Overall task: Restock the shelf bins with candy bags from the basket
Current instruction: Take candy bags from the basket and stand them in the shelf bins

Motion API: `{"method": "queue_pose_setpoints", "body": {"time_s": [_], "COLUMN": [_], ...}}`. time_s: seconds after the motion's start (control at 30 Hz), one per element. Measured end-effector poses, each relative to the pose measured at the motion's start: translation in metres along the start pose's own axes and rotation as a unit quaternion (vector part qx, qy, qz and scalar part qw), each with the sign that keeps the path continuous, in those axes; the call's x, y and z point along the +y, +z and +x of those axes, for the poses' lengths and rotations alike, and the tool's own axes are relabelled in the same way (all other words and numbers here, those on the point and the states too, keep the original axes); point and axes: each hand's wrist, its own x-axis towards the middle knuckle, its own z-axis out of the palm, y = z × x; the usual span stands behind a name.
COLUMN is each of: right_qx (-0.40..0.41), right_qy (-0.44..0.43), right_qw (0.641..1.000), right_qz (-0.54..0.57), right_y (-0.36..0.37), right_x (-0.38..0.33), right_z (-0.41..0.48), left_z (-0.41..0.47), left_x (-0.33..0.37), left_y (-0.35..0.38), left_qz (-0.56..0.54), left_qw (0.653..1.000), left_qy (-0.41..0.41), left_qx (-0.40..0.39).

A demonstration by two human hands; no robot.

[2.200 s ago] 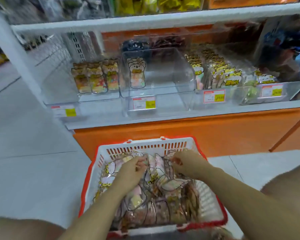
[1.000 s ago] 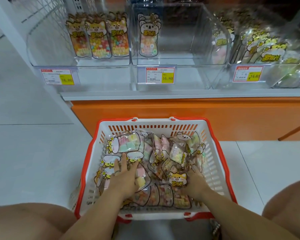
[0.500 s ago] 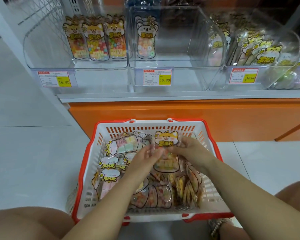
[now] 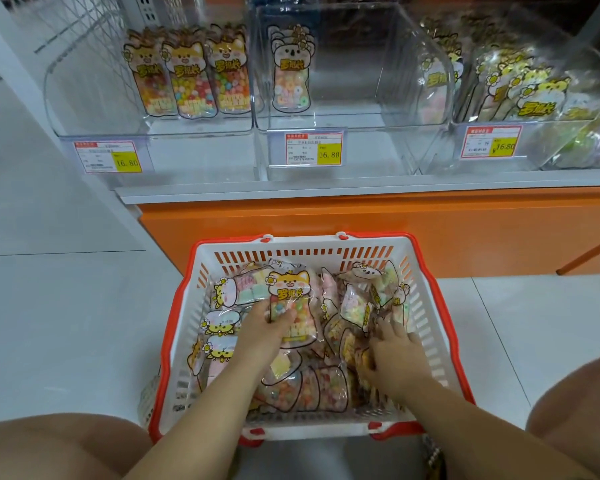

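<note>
A white basket with a red rim [image 4: 298, 249] stands on the floor before the shelf, full of several clear candy bags. My left hand [image 4: 262, 332] grips one candy bag with an orange dog header [image 4: 290, 289], held upright over the pile. My right hand [image 4: 394, 344] reaches into the right side of the basket, fingers spread among the bags [image 4: 355, 306]. On the shelf, the left bin [image 4: 94, 109] holds three bags [image 4: 191, 76]. The middle bin [image 4: 361, 81] holds one bear bag [image 4: 290, 79]. The right bin [image 4: 534, 98] is packed with bags.
Price tags [image 4: 314, 148] hang on the bin fronts. An orange shelf base [image 4: 361, 230] sits right behind the basket. Pale floor tiles [image 4: 66, 323] spread to the left. My bare knees [image 4: 49, 445] flank the basket at the bottom corners.
Both hands held the dog bag together half a second ago. Now my left hand alone holds it, shifted left, and my right hand has let go and dropped into the right side of the basket.
</note>
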Motion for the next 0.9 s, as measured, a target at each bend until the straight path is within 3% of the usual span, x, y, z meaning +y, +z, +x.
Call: {"method": "queue_pose_setpoints", "body": {"time_s": [0.17,0.37,0.47,0.57,0.63,0.73,0.9], "right_qx": [-0.047,-0.066,-0.022,0.083,0.155,0.218,0.182], "right_qy": [-0.073,-0.010,0.028,0.034,0.028,0.019,0.020], "right_qw": [0.992,0.998,0.997,0.981,0.941,0.847,0.709], "right_qz": [-0.094,-0.017,0.072,0.175,0.299,0.485,0.681], "right_y": [0.010,-0.009,-0.024,-0.056,-0.079,-0.105,-0.114], "right_x": [-0.010,0.000,0.005,0.009,0.012,0.010,-0.006], "right_z": [0.013,0.022,0.015,0.011,0.007,-0.007,-0.016], "left_z": [-0.005,-0.008,-0.001,0.019,0.017,0.023,0.004], "left_x": [-0.001,0.000,-0.007,-0.025,-0.014,-0.012,0.010], "left_y": [0.002,-0.004,-0.004,-0.001,0.000,0.002,0.010], "left_qz": [0.017,-0.023,-0.112,-0.186,-0.212,-0.236,-0.285], "left_qw": [1.000,0.999,0.991,0.976,0.969,0.961,0.948], "left_qy": [0.014,-0.010,-0.071,-0.116,-0.125,-0.141,-0.143], "left_qx": [-0.006,-0.020,-0.012,-0.009,-0.007,0.011,-0.005]}}
